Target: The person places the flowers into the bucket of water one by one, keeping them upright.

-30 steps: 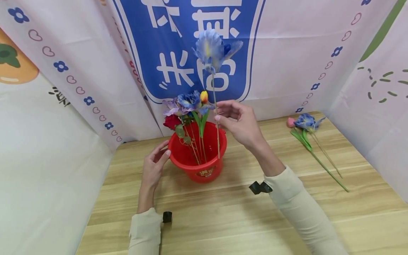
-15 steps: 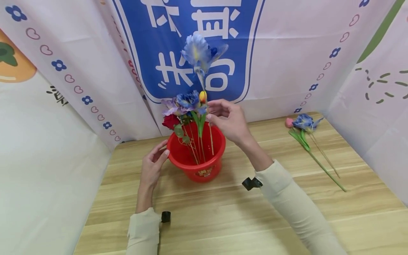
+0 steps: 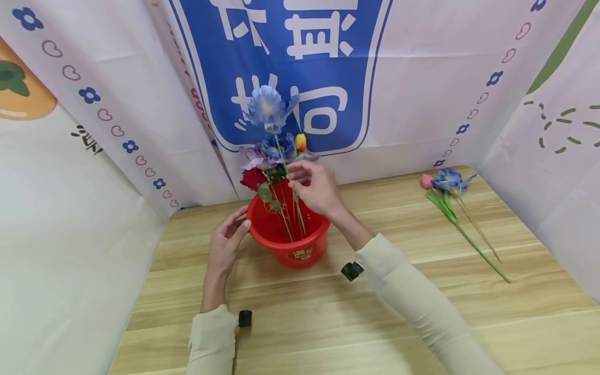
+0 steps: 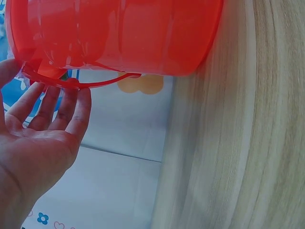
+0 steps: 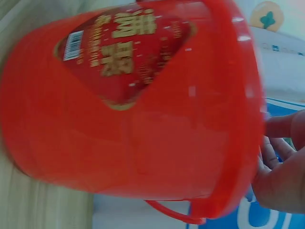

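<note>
A red plastic bucket (image 3: 300, 256) stands upright on the wooden table, with a red rose (image 3: 253, 178), a purple flower (image 3: 254, 156), a blue flower (image 3: 279, 147) and an orange-yellow tulip (image 3: 300, 142) in it. My left hand (image 3: 225, 251) holds its left rim, thumb at the edge; in the left wrist view the fingers lie along the thin red handle (image 4: 102, 84). Above the bucket, my right hand (image 3: 316, 190) pinches the stem of an artificial blue iris (image 3: 267, 108). That bloom rises over the others. The bucket wall hides much of the right hand (image 5: 286, 179) in the right wrist view.
On the table's right side lie a pink tulip (image 3: 426, 180) and another blue iris (image 3: 450, 180), their stems pointing toward the front right. A printed cloth (image 3: 422, 104) hangs right behind the table's back edge, and further cloth walls stand at both sides.
My right hand has carried the blue iris left and down, from the bucket's right side to among the other flowers. The left hand has stayed at the rim.
</note>
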`<state>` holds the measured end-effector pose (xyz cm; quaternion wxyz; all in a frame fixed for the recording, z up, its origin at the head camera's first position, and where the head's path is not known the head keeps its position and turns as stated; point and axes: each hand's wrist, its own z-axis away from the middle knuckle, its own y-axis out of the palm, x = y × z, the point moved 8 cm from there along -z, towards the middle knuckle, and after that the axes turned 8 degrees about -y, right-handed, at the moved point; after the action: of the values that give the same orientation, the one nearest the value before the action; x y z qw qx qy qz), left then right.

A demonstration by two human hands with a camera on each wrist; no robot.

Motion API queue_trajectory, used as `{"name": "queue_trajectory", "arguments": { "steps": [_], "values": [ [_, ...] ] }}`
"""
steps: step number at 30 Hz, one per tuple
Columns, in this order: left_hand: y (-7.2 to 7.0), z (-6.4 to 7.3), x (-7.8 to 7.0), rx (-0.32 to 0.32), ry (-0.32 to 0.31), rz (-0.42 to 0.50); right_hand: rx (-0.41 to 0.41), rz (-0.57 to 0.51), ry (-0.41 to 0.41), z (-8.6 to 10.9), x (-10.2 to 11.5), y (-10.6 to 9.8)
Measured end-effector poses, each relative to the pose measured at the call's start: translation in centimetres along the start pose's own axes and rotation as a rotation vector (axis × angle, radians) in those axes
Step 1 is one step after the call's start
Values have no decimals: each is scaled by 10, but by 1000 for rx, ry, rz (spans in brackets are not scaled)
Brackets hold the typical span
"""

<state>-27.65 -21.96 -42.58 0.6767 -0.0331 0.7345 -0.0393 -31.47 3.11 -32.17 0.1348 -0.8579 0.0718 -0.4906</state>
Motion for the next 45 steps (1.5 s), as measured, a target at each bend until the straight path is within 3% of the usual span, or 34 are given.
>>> {"name": "queue_trajectory", "arguments": {
  "steps": [9, 15, 20, 35, 45],
  "values": [
    [3, -3, 0, 2, 12, 9, -15, 115, 153, -1, -29, 2],
    [2, -3, -3, -1, 20, 12, -51, 171, 146, -1, -30, -3],
    [1, -2, -4, -6, 21, -6, 3, 172, 133, -2, -27, 8],
    [0, 2, -1, -19, -7, 20, 252, 314, 252, 5, -34, 35],
    [1, 1, 0, -16, -10, 2, 242, 303, 264, 9, -33, 32]
  ]
}}
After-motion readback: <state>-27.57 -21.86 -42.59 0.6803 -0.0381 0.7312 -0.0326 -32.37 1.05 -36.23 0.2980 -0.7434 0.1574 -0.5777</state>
